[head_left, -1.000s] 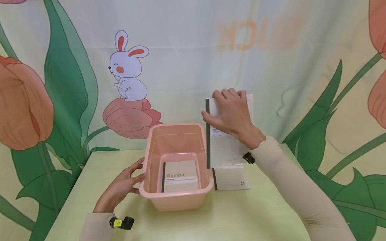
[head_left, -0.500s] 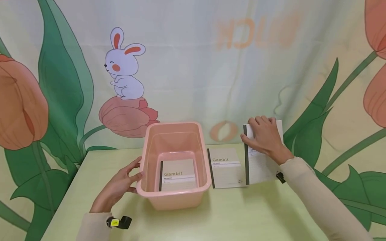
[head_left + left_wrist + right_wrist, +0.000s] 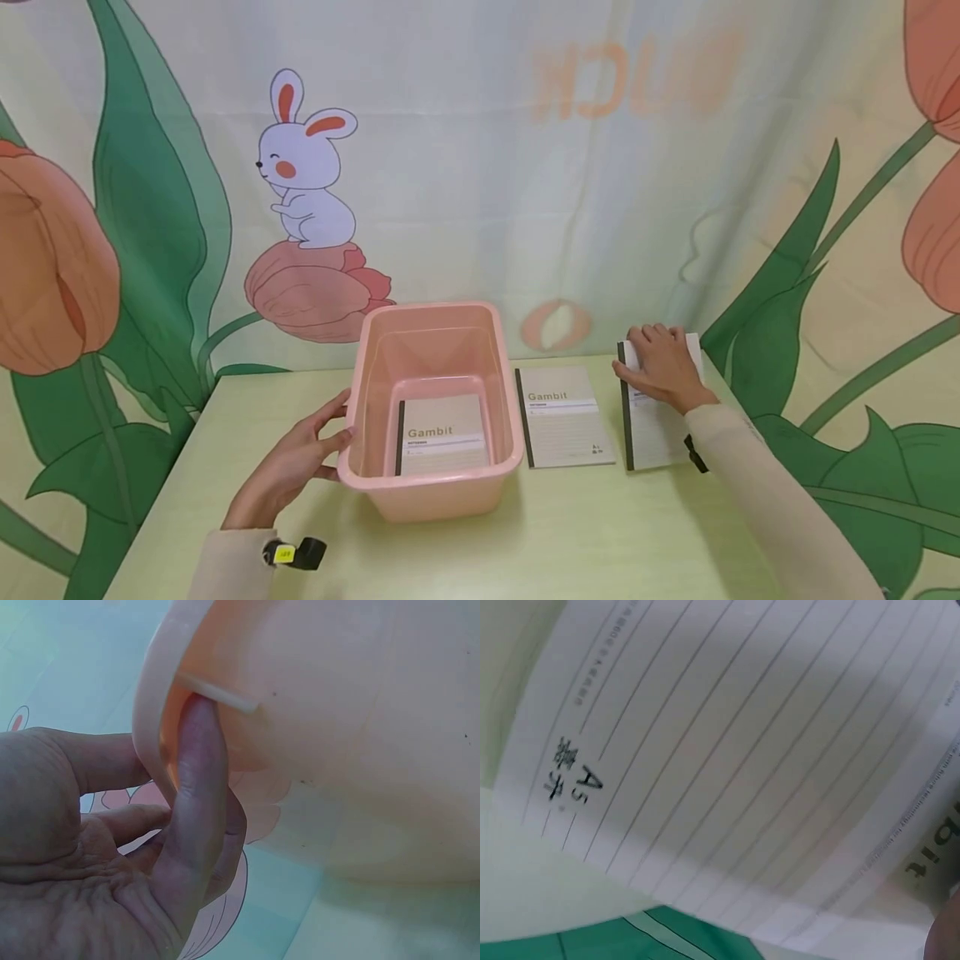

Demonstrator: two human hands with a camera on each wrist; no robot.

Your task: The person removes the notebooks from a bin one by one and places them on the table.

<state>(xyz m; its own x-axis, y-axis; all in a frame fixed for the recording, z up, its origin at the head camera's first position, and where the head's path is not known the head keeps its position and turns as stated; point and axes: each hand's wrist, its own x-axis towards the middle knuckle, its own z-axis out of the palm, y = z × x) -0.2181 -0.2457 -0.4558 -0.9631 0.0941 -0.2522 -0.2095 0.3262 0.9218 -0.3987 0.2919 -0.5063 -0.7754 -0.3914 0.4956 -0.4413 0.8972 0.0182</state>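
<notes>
A pink plastic basin [image 3: 435, 500] stands on the table with a Gambit notebook [image 3: 442, 458] lying inside it. My left hand [image 3: 296, 454] grips the basin's left rim; in the left wrist view its fingers hook under the rim [image 3: 154, 697]. A second Gambit notebook [image 3: 564, 425] lies flat to the right of the basin. Farther right, my right hand [image 3: 663, 367] grips a third notebook [image 3: 656, 437] with a dark spine, fingers over its top edge. That notebook's lined cover [image 3: 727, 765], marked A5, fills the right wrist view. Whether it touches the table is unclear.
The pale green table [image 3: 585, 533] carries these things. Behind it hangs a curtain [image 3: 465, 167] printed with a rabbit and tulips, close to the table's back edge.
My right hand has carried its notebook from above the middle one to the right and down, uncovering the middle notebook. My left hand stays on the basin rim.
</notes>
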